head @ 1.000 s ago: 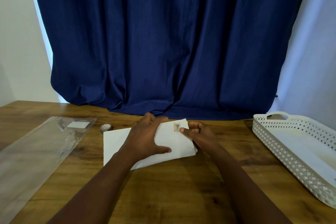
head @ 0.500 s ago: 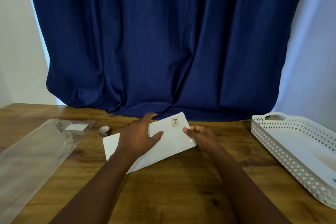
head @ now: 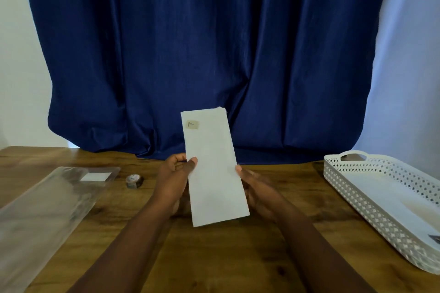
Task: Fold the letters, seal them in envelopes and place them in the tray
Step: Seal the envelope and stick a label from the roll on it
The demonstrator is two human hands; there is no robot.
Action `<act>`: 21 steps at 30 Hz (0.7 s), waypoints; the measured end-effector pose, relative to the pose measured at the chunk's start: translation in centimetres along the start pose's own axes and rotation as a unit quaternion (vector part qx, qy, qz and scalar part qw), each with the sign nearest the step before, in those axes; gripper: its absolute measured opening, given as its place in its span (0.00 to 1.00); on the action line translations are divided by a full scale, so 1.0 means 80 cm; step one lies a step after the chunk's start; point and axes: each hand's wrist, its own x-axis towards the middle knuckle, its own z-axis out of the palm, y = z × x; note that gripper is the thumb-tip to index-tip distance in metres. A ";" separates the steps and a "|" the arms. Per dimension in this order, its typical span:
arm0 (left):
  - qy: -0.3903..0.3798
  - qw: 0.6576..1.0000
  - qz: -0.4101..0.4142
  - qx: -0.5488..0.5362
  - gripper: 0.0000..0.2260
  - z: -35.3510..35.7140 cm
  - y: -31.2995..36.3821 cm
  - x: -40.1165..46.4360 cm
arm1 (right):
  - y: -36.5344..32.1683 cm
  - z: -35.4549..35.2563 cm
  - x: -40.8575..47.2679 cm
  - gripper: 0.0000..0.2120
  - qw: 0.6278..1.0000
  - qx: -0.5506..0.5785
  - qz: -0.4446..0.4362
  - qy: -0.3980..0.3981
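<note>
A white envelope (head: 213, 166) with a small stamp at its top left corner stands on end above the wooden table, held between both hands. My left hand (head: 173, 182) grips its left edge, thumb across the front. On the right edge lies my right hand (head: 258, 191), fingers behind the paper. A white perforated tray (head: 371, 200) sits at the right of the table; it holds white paper on its floor.
A clear plastic sleeve (head: 42, 214) with a white label lies on the left of the table. A small roll of tape (head: 133, 180) rests just left of my left hand. A dark blue curtain (head: 204, 54) hangs behind the table's far edge.
The envelope lay flat and sideways on the table under both hands. It has since been lifted and turned upright, stamp end on top.
</note>
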 end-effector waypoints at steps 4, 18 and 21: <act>-0.049 0.995 -0.081 -0.044 0.11 0.010 -0.008 -0.008 | 0.000 -0.004 0.005 0.14 0.996 -0.065 -0.018 0.065; -0.187 0.979 -0.028 0.081 0.09 0.012 -0.014 -0.017 | -0.048 -0.009 -0.029 0.40 0.883 -0.329 -0.238 0.235; -0.311 0.937 -0.007 0.160 0.10 0.006 -0.004 -0.017 | -0.085 -0.013 -0.048 0.42 0.669 -0.671 -0.279 0.158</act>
